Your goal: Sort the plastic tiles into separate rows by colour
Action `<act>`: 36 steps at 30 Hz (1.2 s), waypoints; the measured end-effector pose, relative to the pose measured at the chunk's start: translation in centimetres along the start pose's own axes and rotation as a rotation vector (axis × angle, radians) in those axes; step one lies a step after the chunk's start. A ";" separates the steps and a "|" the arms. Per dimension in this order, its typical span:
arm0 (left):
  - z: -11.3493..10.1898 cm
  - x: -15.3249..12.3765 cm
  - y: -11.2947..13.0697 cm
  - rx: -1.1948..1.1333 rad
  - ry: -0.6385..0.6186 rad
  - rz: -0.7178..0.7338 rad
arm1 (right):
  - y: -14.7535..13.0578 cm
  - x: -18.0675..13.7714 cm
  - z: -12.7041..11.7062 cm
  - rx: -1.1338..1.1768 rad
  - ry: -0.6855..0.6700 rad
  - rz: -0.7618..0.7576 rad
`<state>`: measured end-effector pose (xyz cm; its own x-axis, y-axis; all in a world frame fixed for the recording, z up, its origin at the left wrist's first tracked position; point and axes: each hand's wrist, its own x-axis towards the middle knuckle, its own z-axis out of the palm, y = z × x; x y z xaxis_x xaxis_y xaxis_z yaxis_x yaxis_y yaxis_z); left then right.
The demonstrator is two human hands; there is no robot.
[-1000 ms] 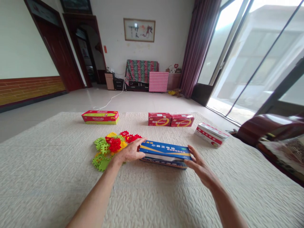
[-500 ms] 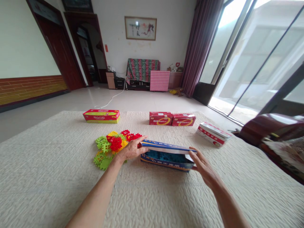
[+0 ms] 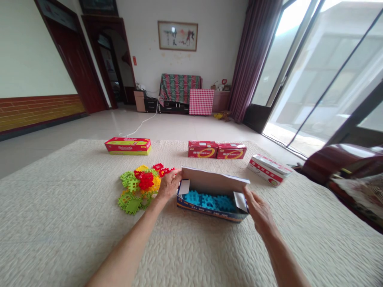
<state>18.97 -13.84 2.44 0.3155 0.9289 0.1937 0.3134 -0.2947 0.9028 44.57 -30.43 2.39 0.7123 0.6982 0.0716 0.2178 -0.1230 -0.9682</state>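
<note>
A blue cardboard box stands in front of me with its lid raised, the pale inside of the lid facing me. Blue plastic interlocking pieces lie inside, between two white end flaps. At the lid's left corner, my left hand is closed on the edge. My right hand grips the box at its right end near the lid's corner; some of its fingertips are hidden. Just beyond my left hand is a loose pile of green, yellow and red interlocking pieces.
All this rests on a cream quilted cover. A red and yellow box lies at the far left. Two red boxes sit side by side at the back. A white and red box lies to the right.
The lid has swung up and away from me, from partly raised to wide open, showing the blue pieces. Both hands have shifted with its corners.
</note>
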 end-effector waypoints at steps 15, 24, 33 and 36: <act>0.6 -0.2 -0.1 0.419 0.223 0.400 | -0.3 -0.2 -0.4 -0.526 0.145 -0.401; -0.4 -0.7 1.2 0.534 -0.075 0.509 | -1.6 -0.9 -0.4 -0.802 -0.052 -0.563; -0.7 -2.2 3.8 0.597 -0.165 0.409 | -2.6 -1.4 -1.1 -0.686 -0.142 -0.378; -1.6 -1.7 4.0 0.509 -0.123 0.426 | -2.6 -0.8 -2.3 -0.558 -0.128 -0.299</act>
<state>18.25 -16.24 6.32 0.5951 0.6849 0.4205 0.5126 -0.7264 0.4578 44.98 -32.34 5.40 0.4894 0.8336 0.2562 0.7331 -0.2342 -0.6385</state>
